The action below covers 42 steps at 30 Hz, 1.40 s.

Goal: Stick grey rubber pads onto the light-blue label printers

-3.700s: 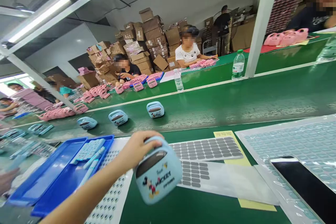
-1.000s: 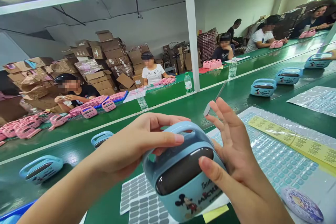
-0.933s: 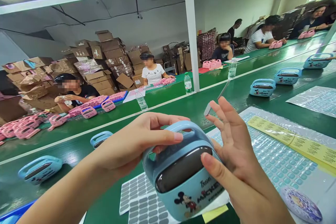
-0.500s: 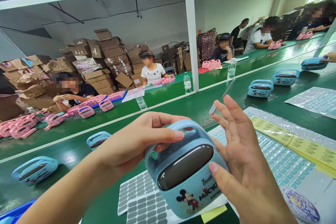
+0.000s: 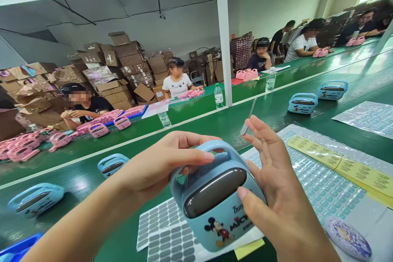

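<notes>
A light-blue portable speaker with a carry handle, a dark oval window and a mouse cartoon print is tilted in front of me. My left hand is closed round its handle, thumb on top. My right hand grips the speaker's right side, thumb on the front face and a finger behind. Between the raised fingers of that hand sits a thin metal tool, pointing up; its exact kind is unclear. Beneath the speaker lie sheets of grey oval stickers and a yellow paper.
More blue speakers stand on the green conveyor belt, left and right. Clear sticker sheets, yellow labels and a purple oval object lie at right. A blue tray is lower left. Across the belt, people sit with pink speakers.
The metal tool has swung more upright in my right hand, and the right thumb has shifted slightly left on the speaker. At far right, a co-worker's hand and a blue speaker have left view.
</notes>
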### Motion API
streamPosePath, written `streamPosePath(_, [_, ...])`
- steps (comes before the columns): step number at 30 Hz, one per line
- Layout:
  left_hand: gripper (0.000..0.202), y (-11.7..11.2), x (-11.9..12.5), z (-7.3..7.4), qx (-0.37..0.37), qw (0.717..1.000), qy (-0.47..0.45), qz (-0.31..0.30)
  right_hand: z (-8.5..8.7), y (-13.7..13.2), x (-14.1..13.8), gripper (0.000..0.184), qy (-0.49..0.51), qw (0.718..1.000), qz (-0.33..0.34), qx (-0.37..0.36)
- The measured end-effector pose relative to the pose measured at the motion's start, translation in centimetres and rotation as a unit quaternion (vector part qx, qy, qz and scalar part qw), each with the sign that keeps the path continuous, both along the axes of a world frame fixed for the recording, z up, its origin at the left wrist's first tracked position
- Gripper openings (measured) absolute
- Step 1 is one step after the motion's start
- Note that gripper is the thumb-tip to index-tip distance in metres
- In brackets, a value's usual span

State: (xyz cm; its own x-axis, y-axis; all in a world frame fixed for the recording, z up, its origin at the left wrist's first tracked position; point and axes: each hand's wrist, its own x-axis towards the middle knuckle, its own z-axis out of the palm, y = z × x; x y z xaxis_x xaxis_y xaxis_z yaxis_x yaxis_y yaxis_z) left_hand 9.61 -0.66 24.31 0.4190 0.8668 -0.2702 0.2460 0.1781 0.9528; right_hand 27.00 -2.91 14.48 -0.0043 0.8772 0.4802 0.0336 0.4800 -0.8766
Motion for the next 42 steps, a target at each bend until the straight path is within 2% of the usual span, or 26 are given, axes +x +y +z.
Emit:
streamPosePath(10, [0.024,0.0,-0.3,-0.3,0.004,1.0,-0.001,-0.005,0.0,0.0,-0.1,0.083,-0.011,1.0,0.005,-0.007])
streamPosePath(15, [0.027,0.0,-0.2,-0.4,0.007,1.0,0.01,-0.005,0.0,-0.1,-0.1,0.09,-0.04,0.999,-0.008,-0.002])
streamPosePath(21, [0.026,0.1,-0.4,-0.4,0.004,1.0,0.013,0.001,0.0,0.1,-0.3,0.062,-0.003,0.999,-0.029,-0.042])
streamPosePath(22, [0.027,0.1,-0.4,-0.4,0.005,1.0,0.012,0.001,0.1,0.1,-0.4,0.062,0.0,0.999,-0.031,-0.044])
streamPosePath(26, [0.026,0.1,-0.3,-0.3,0.009,1.0,0.005,-0.005,0.4,-0.1,-0.3,0.088,-0.023,0.999,-0.009,-0.048])
streamPosePath(27, [0.025,0.1,-0.4,-0.3,0.01,1.0,0.004,-0.005,0.4,-0.1,-0.3,0.089,-0.026,0.998,-0.002,-0.05])
streamPosePath(31, [0.022,0.2,-0.5,-0.6,0.015,1.0,-0.006,0.0,0.0,0.5,-0.4,0.053,0.044,0.998,-0.017,-0.05])
streamPosePath(33, [0.022,0.4,-0.6,-0.8,0.025,1.0,-0.01,-0.001,-0.3,1.0,-0.5,0.047,0.079,0.996,-0.026,-0.023])
streamPosePath(34, [0.023,0.5,-0.6,-1.0,0.026,1.0,-0.011,-0.002,-0.4,1.2,-0.5,0.052,0.077,0.997,-0.023,-0.01])
streamPosePath(37, [0.022,0.7,-0.7,-1.3,0.017,1.0,-0.016,-0.006,-0.5,1.5,-0.5,0.085,0.017,1.0,-0.009,-0.002])
streamPosePath(38, [0.022,0.8,-0.8,-1.4,0.015,1.0,-0.021,-0.003,-0.5,1.6,-0.5,0.088,0.005,1.0,-0.004,-0.006])
streamPosePath(40, [0.023,1.2,-1.1,-1.8,0.012,0.999,-0.031,0.005,-0.3,1.5,-0.6,0.074,0.036,0.999,-0.003,-0.006])
streamPosePath(42, [0.028,1.9,-1.6,-2.4,0.026,0.999,-0.035,0.01,-0.4,1.4,-0.6,0.056,0.124,0.992,-0.024,0.012])
